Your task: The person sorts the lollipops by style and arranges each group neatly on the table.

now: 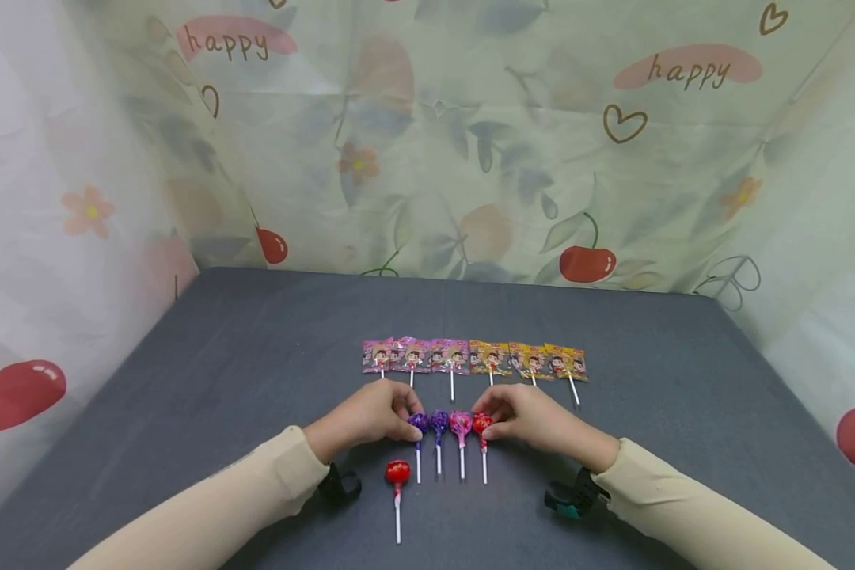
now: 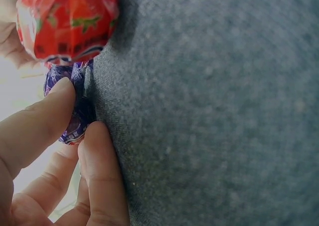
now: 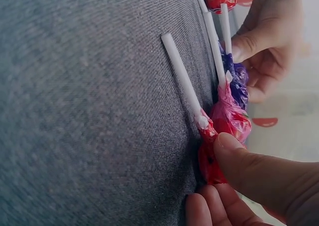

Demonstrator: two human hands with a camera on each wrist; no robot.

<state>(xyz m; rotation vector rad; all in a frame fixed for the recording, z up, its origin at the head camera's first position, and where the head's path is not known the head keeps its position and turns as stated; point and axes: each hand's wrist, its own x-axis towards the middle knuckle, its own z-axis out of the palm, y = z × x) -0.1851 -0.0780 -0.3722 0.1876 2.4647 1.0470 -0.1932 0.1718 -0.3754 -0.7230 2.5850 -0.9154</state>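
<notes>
Lollipops lie in a short row with their sticks toward me. At the row's left end, my left hand (image 1: 370, 413) pinches a purple lollipop (image 2: 76, 125) by its wrapped head, between thumb and fingers. A second purple lollipop (image 1: 438, 422) and a pink lollipop (image 1: 461, 423) lie in the middle. My right hand (image 1: 534, 416) pinches the red lollipop (image 3: 210, 162) at the right end by its head. Another red lollipop (image 1: 397, 473) lies apart, nearer to me and left of the row; it looms large in the left wrist view.
Behind the hands lies a row of flat-wrapped lollipops: three in pink packets (image 1: 411, 354) and three in yellow packets (image 1: 527, 360). The dark grey tabletop (image 1: 256, 340) is bordered by a patterned curtain (image 1: 442, 158) at the back and sides.
</notes>
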